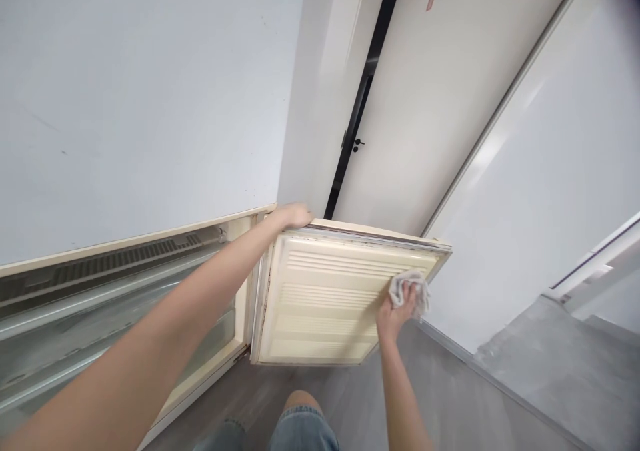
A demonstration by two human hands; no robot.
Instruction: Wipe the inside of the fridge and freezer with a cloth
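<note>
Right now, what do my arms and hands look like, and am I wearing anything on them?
Both forearms are bare, with no sleeves in view. The left hand and right hand show no gloves, watch or bracelet; rings are too small to tell. Below, blue denim covers the knees.

Head camera looks steeply down, close over an open fridge door [330,297], seemingly tilted

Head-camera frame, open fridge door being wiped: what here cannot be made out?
- Head view: fingers of the left hand, hidden behind the top edge of the fridge door.
- Head view: the door liner patch under the cloth and right hand.
- Head view: fridge interior, crossed by the left forearm, cut off by the left edge, contents blurred.
- Head view: red mark, too small to read.
</note>
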